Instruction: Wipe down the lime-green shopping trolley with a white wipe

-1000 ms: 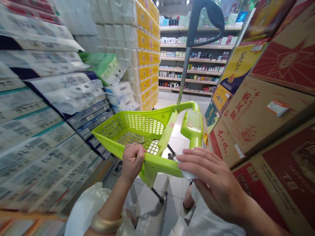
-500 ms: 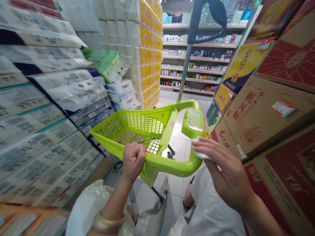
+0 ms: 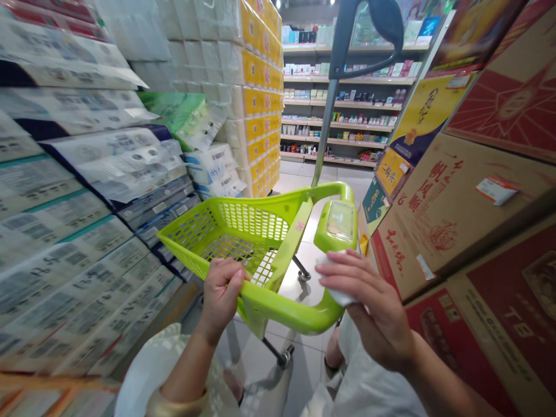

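Note:
A lime-green plastic shopping cart (image 3: pixel 256 200) with a perforated basket stands tilted before me. My left hand (image 3: pixel 221 298) is closed around the near rim of the green frame, thumb on top. My right hand (image 3: pixel 369 304) presses a folded white cloth (image 3: pixel 332 284) against the curved right side of the frame, fingers laid over it; whether it is a tissue or a cloth I cannot tell. Just above my right fingers is a green panel with a clear window (image 3: pixel 340 220). A grey pole with a dark handle (image 3: pixel 341 46) rises from the cart's far end.
Stacked white paper packs (image 3: pixel 82 231) rise close on the left, with a tall stack of yellow-and-white packs (image 3: pixel 260 98) behind. Cardboard boxes (image 3: pixel 478 191) line the right side. Shelves of small goods (image 3: pixel 347 104) stand at the back. Below are floor tiles and cart wheels (image 3: pixel 284 356).
My right hand and the white cloth have slid left and slightly down along the green frame. My left hand keeps its grip; the cart's near end sits a little lower and further left in view.

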The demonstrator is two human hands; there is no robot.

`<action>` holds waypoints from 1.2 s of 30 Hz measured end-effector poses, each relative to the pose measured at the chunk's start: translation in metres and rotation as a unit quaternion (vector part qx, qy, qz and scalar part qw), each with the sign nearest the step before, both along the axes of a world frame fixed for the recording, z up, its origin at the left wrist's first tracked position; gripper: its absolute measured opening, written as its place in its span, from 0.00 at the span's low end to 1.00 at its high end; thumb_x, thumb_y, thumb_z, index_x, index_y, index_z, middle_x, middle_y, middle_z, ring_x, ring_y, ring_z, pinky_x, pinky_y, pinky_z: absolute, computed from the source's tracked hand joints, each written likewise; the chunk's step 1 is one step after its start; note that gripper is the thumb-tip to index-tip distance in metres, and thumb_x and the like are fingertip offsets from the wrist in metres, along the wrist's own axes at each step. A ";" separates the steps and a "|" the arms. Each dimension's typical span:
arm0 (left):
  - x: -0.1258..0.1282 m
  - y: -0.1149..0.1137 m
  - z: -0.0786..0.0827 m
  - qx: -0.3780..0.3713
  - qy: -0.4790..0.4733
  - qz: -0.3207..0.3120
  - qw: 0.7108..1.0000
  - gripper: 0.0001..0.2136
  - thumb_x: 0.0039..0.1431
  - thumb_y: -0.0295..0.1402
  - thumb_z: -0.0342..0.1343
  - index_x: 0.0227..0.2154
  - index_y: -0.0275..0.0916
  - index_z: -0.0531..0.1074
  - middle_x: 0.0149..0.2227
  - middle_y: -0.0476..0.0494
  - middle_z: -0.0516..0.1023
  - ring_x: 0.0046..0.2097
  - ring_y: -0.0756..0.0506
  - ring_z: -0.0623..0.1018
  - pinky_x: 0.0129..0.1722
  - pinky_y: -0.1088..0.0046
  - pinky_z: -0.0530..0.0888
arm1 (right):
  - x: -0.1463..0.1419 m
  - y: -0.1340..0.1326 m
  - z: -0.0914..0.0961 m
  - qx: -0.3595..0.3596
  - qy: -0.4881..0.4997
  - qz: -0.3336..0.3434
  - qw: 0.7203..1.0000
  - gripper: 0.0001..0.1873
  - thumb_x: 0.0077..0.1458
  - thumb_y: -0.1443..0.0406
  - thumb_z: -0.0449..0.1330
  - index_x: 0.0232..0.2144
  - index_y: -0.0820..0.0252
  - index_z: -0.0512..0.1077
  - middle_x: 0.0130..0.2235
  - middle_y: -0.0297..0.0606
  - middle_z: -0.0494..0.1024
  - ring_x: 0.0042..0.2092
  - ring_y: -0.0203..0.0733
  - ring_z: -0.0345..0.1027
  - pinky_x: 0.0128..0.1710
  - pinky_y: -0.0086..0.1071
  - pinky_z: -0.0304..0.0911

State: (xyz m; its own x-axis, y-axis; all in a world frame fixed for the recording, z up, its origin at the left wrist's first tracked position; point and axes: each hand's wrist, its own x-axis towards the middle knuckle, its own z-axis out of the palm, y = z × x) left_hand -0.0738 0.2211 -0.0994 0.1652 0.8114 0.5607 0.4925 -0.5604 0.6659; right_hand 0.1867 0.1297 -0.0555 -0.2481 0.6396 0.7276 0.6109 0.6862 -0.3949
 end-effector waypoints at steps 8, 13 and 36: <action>-0.033 0.015 0.002 -0.050 -0.021 -0.041 0.998 0.22 0.63 0.42 0.42 0.17 0.42 0.71 0.25 0.44 0.76 0.36 0.42 0.75 0.43 0.63 0.69 | 0.021 0.033 0.004 0.022 0.004 -0.038 0.999 0.15 0.63 0.69 0.53 0.48 0.53 0.74 0.51 0.41 0.80 0.59 0.46 0.70 0.61 0.47 0.63; -0.032 -0.013 0.040 -0.043 0.010 -0.053 0.998 0.22 0.66 0.45 0.39 0.44 0.44 0.78 0.48 0.42 0.80 0.51 0.39 0.76 0.53 0.60 0.70 | 0.002 0.028 0.010 0.003 -0.012 -0.039 0.999 0.16 0.63 0.70 0.53 0.49 0.53 0.74 0.52 0.40 0.80 0.59 0.46 0.69 0.63 0.49 0.61; 0.017 -0.051 0.086 -0.007 0.394 -0.008 0.919 0.15 0.53 0.51 0.58 0.31 0.46 0.75 0.28 0.45 0.80 0.30 0.40 0.78 0.28 0.67 0.66 | -0.014 0.104 0.081 -0.293 -0.234 -0.064 0.925 0.15 0.64 0.66 0.52 0.29 0.59 0.74 0.29 0.33 0.78 0.29 0.35 0.68 0.31 0.27 0.56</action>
State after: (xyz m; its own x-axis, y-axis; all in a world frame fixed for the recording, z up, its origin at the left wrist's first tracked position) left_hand -0.0563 0.1703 -0.0131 0.5274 0.8115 0.2517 0.8165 -0.5660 0.1139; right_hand 0.1730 0.2340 0.0254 -0.3426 0.9362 0.0785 0.8703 0.3478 -0.3486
